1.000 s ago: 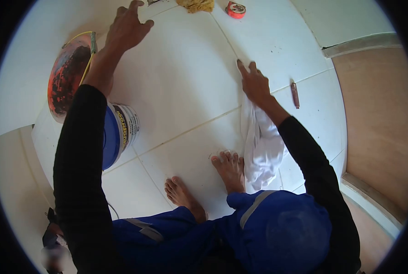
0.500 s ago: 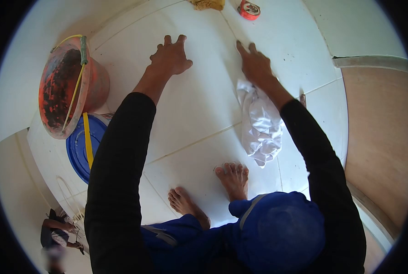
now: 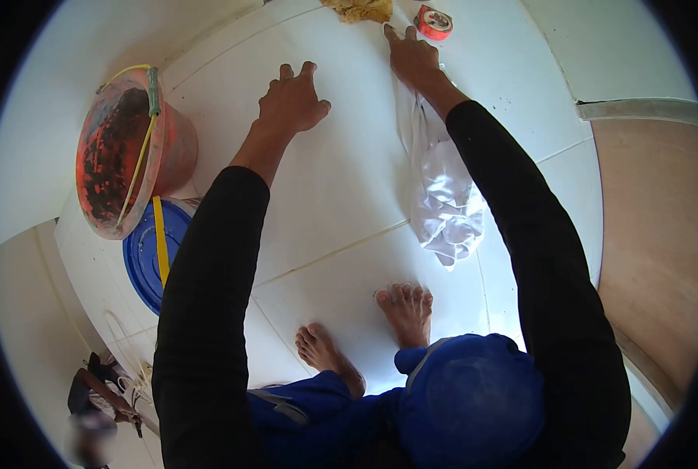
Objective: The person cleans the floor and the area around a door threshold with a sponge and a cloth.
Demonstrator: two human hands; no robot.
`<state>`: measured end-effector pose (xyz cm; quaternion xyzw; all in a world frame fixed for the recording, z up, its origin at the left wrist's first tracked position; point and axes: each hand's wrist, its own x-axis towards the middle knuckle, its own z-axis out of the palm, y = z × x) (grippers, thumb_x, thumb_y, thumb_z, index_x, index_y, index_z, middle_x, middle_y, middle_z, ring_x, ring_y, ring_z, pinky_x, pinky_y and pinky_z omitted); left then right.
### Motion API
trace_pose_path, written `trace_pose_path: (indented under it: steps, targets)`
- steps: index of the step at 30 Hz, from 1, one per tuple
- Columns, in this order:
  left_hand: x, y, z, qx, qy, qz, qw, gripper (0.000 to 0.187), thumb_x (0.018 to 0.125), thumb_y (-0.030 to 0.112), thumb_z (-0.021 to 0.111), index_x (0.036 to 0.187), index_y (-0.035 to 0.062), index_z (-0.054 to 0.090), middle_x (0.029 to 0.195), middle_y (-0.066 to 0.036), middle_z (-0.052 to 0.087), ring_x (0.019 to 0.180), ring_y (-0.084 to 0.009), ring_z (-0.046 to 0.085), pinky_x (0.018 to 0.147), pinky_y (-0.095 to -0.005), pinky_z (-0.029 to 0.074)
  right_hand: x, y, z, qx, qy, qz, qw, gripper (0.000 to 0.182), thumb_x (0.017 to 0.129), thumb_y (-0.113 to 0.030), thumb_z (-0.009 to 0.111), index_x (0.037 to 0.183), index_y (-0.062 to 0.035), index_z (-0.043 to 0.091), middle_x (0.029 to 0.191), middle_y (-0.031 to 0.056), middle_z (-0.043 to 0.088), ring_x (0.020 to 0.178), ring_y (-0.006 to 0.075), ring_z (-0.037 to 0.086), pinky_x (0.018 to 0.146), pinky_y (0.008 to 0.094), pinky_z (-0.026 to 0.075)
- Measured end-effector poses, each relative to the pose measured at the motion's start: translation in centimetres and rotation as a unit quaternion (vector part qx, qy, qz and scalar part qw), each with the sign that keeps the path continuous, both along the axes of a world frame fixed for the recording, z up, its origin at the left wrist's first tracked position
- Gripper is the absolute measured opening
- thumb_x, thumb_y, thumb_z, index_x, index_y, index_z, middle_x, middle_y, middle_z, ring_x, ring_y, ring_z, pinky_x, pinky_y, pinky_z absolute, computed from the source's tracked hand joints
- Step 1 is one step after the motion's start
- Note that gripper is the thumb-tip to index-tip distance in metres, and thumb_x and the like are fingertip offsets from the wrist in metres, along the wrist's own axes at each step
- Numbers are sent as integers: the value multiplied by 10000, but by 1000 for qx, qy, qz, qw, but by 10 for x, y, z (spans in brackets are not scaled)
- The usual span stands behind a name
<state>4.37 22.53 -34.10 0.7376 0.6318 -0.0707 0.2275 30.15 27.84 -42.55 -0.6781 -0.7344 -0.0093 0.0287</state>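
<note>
My left hand (image 3: 292, 102) rests on the white tiled floor with its fingers spread and nothing in it. Further forward, my right hand (image 3: 414, 59) grips one end of a white cloth (image 3: 446, 184). Two of its fingers point forward on the tile, while the rest are partly hidden. From under this hand the cloth trails back across the floor, bunched at its near end. A red tape measure (image 3: 434, 23) lies just beyond the right hand, beside a yellowish-brown sponge-like piece (image 3: 362, 8).
On the left stand a tilted, stained red bucket (image 3: 178, 152) with a yellow handle and a blue-lidded container (image 3: 141, 254) with a yellow strip. Another person (image 3: 102, 399) is at the lower left. A brown panel (image 3: 654, 227) is at the right.
My right hand has moved forward towards the tape measure, drawing the cloth out longer behind it. My left hand has hardly moved. The view has shifted slightly.
</note>
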Motion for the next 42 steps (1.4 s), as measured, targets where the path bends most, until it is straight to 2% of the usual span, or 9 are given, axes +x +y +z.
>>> trace_pose_path:
  steps: [6, 12, 15, 18, 21, 26, 29, 35, 42]
  targets:
    - [-24, 8, 1, 44, -7, 0, 999, 793, 887, 337, 764, 1576, 137, 428, 1433, -270, 511, 1223, -466, 662, 995, -546, 584, 12, -96, 8, -44, 1, -9, 999, 677, 938, -86, 612, 1582, -233, 464, 1264, 224, 582, 939, 415, 749, 753, 545, 631]
    - [-30, 8, -7, 45, -4, 13, 999, 813, 877, 347, 777, 1578, 134, 427, 1421, -293, 521, 1224, -488, 654, 1013, -552, 574, 8, -55, 2, -10, -15, -7, 1000, 588, 1003, -142, 542, 1581, -227, 471, 1333, 232, 570, 969, 405, 748, 776, 539, 635]
    - [-22, 6, -17, -38, 1, 19, 999, 860, 877, 341, 774, 1634, 226, 380, 1637, -234, 369, 1416, -496, 508, 1061, -611, 548, 1, 1, 1, 3, 2, -2, 1000, 563, 1016, -160, 519, 1576, -206, 483, 1318, 251, 595, 1008, 426, 740, 794, 541, 629]
    - [-9, -6, -12, -58, 88, -12, 994, 888, 856, 336, 787, 1640, 251, 378, 1666, -215, 322, 1477, -501, 421, 1066, -617, 544, -1, 37, -3, 38, -2, 12, 999, 561, 1010, -158, 517, 1569, -196, 495, 1305, 267, 610, 985, 428, 746, 793, 533, 629]
    - [-7, -1, -12, -86, 65, -7, 994, 914, 845, 348, 787, 1653, 262, 369, 1690, -202, 282, 1502, -505, 373, 1075, -620, 539, 4, 21, -5, 26, -1, 8, 1000, 613, 978, -154, 561, 1583, -209, 476, 1338, 281, 600, 958, 443, 750, 784, 539, 628]
    - [-20, 9, -21, -79, 39, -13, 996, 881, 857, 384, 775, 1643, 228, 408, 1680, -230, 318, 1484, -511, 414, 1098, -624, 525, 20, -82, 16, -45, -3, 2, 999, 680, 912, -105, 623, 1572, -200, 492, 1302, 229, 608, 899, 395, 752, 735, 516, 629]
    - [-32, 17, -48, -38, 1, -47, 998, 873, 861, 403, 777, 1626, 163, 432, 1592, -305, 435, 1410, -525, 519, 1145, -550, 507, 40, -160, 11, -41, -16, 10, 999, 740, 869, -64, 655, 1578, -201, 489, 1268, 199, 608, 895, 374, 747, 708, 493, 632]
    - [-27, 1, -4, 16, -3, -99, 995, 843, 851, 368, 769, 1587, 92, 463, 1496, -320, 519, 1325, -460, 608, 1103, -519, 529, 63, -326, 18, -63, -17, -22, 998, 738, 853, -36, 666, 1556, -196, 511, 1244, 192, 610, 928, 359, 741, 683, 452, 635]
    - [-43, -11, 34, 105, -32, -190, 976, 812, 850, 339, 780, 1559, 85, 479, 1339, -288, 620, 1263, -431, 637, 1082, -515, 530, 85, -483, 41, -126, -7, -86, 988, 733, 873, -36, 664, 1570, -193, 500, 1272, 195, 595, 994, 365, 733, 723, 479, 650]
